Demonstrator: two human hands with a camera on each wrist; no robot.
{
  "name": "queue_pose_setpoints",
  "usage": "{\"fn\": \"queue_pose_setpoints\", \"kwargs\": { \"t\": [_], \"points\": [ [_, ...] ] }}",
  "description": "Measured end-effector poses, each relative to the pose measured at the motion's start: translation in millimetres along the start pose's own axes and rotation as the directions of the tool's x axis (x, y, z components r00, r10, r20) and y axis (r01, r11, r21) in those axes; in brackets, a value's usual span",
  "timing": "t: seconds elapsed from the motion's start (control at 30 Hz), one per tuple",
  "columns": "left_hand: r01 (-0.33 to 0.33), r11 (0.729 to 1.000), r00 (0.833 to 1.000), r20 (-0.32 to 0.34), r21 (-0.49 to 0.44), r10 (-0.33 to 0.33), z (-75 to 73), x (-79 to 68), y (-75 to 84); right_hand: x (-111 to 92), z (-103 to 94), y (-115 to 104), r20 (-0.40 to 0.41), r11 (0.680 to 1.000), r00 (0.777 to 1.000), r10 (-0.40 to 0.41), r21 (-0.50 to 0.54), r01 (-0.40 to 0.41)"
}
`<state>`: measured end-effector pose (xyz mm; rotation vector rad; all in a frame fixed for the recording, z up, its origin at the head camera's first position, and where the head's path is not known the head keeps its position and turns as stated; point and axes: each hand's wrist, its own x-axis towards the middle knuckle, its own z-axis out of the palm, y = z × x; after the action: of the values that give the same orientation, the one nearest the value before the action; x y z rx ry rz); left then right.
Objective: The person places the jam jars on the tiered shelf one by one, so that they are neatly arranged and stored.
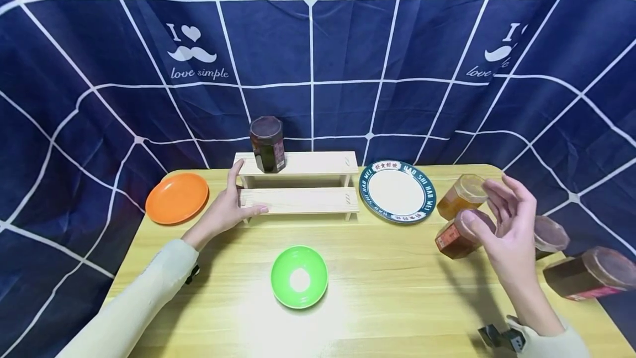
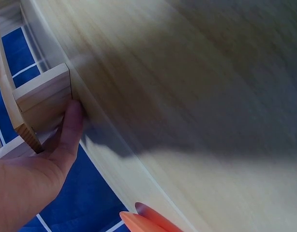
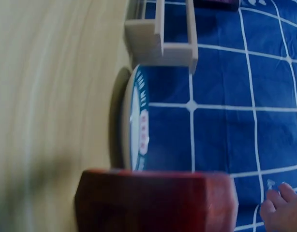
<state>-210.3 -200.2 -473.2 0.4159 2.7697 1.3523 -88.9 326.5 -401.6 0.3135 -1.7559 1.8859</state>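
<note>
My left hand (image 1: 226, 209) grips the left end of a two-tier wooden shelf (image 1: 303, 201), with the thumb along the front of the lower board. In the left wrist view, fingers press against the shelf's end piece (image 2: 47, 92). On the upper tier, toward the left, stands a dark jar (image 1: 268, 151). My right hand (image 1: 512, 231) hovers over the jars at the right, fingers loosely bent and holding nothing. Closest to its thumb is a reddish-brown jar (image 1: 453, 240), which looms large in the right wrist view. Behind that one stands an amber jar (image 1: 453, 201).
Two more dark jars (image 1: 571, 278) stand by the right table edge, one partly behind my hand. An orange plate (image 1: 176, 198) lies left of the shelf, a blue-rimmed white plate (image 1: 397, 192) right of it. A green bowl (image 1: 299, 267) sits in front. Blue curtain (image 1: 338, 43) encloses the table.
</note>
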Motion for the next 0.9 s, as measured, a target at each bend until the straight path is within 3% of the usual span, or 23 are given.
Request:
{"fn": "queue_pose_setpoints", "kwargs": {
  "t": [0.17,0.4,0.6,0.77,0.9],
  "points": [
    [-0.002,1.0,1.0,0.001,0.001,0.002,-0.1,0.1,1.0,-7.9,-18.6,5.2,-0.033,0.997,0.999,-0.016,-0.076,0.013],
    [0.004,1.0,1.0,0.005,-0.001,-0.004,-0.4,0.6,1.8,-21.4,-42.6,12.3,-0.023,0.969,0.995,0.102,-0.224,-0.104],
    [0.002,1.0,1.0,0.002,0.009,-0.003,-2.1,-0.1,1.6,-30.1,-62.9,31.0,0.091,0.962,0.979,0.18,-0.223,-0.156],
    [0.004,1.0,1.0,0.007,0.001,-0.004,-2.8,-0.7,1.9,-32.2,-75.2,46.0,0.191,0.946,0.96,0.204,-0.292,-0.143],
    [0.002,1.0,1.0,0.01,0.003,-0.003,-3.2,-0.4,3.2,-34.1,-81.5,53.1,0.226,0.937,0.949,0.221,-0.32,-0.142]
  ]
}}
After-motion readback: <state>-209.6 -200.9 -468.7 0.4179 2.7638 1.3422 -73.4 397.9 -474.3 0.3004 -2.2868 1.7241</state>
